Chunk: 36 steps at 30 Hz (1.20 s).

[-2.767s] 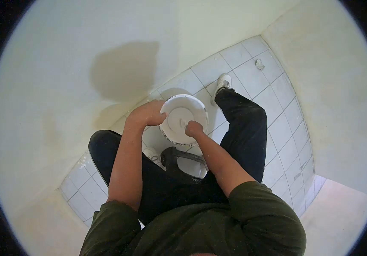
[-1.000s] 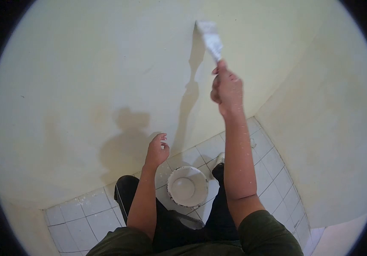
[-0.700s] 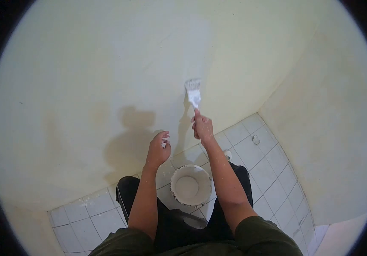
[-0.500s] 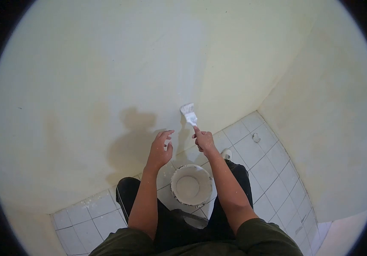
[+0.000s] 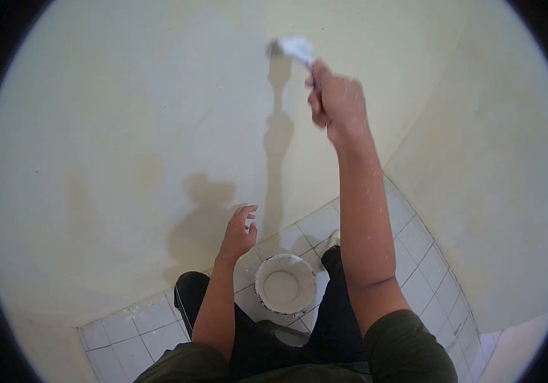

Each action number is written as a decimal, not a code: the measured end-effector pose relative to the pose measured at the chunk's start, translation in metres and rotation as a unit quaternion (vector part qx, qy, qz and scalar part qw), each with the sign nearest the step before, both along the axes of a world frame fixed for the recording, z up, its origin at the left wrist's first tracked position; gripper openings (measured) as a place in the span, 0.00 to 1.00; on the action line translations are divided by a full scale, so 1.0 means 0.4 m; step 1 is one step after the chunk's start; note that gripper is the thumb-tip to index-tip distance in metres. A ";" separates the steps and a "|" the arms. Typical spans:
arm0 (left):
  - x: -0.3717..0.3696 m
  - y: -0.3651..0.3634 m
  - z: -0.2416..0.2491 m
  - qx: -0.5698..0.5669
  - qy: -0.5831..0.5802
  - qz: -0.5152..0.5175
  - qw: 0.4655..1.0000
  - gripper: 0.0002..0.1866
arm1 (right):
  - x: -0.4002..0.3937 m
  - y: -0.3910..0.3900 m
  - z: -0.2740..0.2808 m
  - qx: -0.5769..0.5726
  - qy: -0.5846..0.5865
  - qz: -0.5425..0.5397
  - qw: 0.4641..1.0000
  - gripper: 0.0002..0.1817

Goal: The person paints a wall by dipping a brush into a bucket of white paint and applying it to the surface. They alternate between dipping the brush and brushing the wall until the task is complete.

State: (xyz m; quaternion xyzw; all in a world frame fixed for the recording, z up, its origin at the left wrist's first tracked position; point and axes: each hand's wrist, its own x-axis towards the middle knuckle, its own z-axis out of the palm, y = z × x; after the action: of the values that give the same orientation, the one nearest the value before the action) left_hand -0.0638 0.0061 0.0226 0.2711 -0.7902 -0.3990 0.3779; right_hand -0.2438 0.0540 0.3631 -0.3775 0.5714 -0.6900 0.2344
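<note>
My right hand is wrapped round the handle of a paintbrush, raised high in front of the wall. White covers the brush's ferrule, and its darker bristle tip points left, right by the wall; motion blurs it a little. White specks dot my right forearm. Lower down, my left hand hangs in the air with fingers loosely curled and apart, holding nothing. Between my legs stands a round bucket with a paint-smeared rim and pale paint inside.
White floor tiles with dark joints run along the wall's foot. A second wall meets the first in a corner on the right. My knees flank the bucket, and a shoe shows beyond it. Shadows of my arm and head fall on the wall.
My right hand has swept the paintbrush from low on the wall up to near the top of the view, the arm stretching out. My left hand has barely moved.
</note>
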 end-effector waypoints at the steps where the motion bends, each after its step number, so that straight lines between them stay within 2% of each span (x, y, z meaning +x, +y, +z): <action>1: 0.001 0.001 0.000 -0.001 -0.004 -0.001 1.000 0.28 | 0.001 -0.005 0.027 -0.044 0.013 0.004 0.999 0.21; 4: 0.003 0.002 0.001 -0.003 -0.003 -0.003 1.000 0.28 | 0.014 -0.004 0.077 -0.106 0.012 0.014 0.994 0.22; 7: 0.007 -0.002 0.000 -0.004 -0.001 0.000 1.000 0.28 | 0.014 -0.015 0.022 -0.078 0.012 0.027 0.997 0.24; 8: 0.009 -0.003 -0.001 -0.004 -0.002 0.000 1.000 0.28 | 0.014 -0.025 -0.015 -0.022 0.012 0.016 1.000 0.25; 11: 0.012 -0.001 0.004 -0.014 0.010 0.002 1.000 0.27 | -0.024 -0.088 -0.224 0.125 0.020 0.007 0.992 0.33; 13: 0.013 0.003 0.016 -0.004 0.018 0.003 1.000 0.25 | -0.032 -0.110 -0.413 0.147 0.079 -0.022 0.986 0.39; 14: 0.013 0.003 0.020 0.000 0.023 0.004 1.000 0.24 | -0.026 -0.101 -0.490 0.174 0.062 -0.004 0.983 0.39; 16: 0.015 -0.002 0.020 -0.008 0.025 0.006 1.000 0.23 | -0.004 -0.068 -0.621 0.219 0.037 0.025 0.975 0.38; 18: 0.016 0.000 0.021 -0.009 0.024 0.009 1.000 0.23 | 0.010 -0.033 -0.742 0.274 -0.071 0.057 0.958 0.35; 23: 0.025 0.006 0.035 -0.005 0.013 0.016 1.000 0.22 | -0.020 0.021 -0.869 0.393 -0.151 0.027 0.907 0.28; 26: 0.033 0.004 0.034 -0.004 0.020 0.016 1.000 0.21 | -0.028 0.004 -0.752 0.379 -0.097 0.018 0.920 0.25; 30: 0.040 0.000 0.029 -0.013 0.008 0.019 1.000 0.20 | -0.008 -0.030 -0.452 0.288 -0.004 0.007 0.958 0.23; 31: 0.040 0.001 0.026 -0.012 0.009 0.020 1.000 0.20 | -0.012 -0.046 -0.392 0.243 0.062 0.013 0.968 0.23; 33: 0.041 -0.001 0.023 -0.011 0.012 0.020 1.000 0.20 | 0.016 -0.037 -0.235 0.173 0.049 0.012 0.984 0.22; 34: 0.042 -0.002 0.022 -0.013 0.014 0.018 1.000 0.20 | 0.047 -0.013 -0.135 0.148 -0.030 0.005 0.988 0.22; 36: 0.040 -0.002 0.018 -0.010 0.015 0.018 1.000 0.19 | 0.066 0.002 -0.024 0.058 -0.008 0.013 0.998 0.22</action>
State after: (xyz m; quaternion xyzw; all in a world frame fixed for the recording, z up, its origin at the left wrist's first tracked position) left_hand -0.0477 0.0053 0.0297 0.2752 -0.7838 -0.3881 0.3991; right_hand -0.2176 0.0548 0.3536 -0.3649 0.6036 -0.6555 0.2700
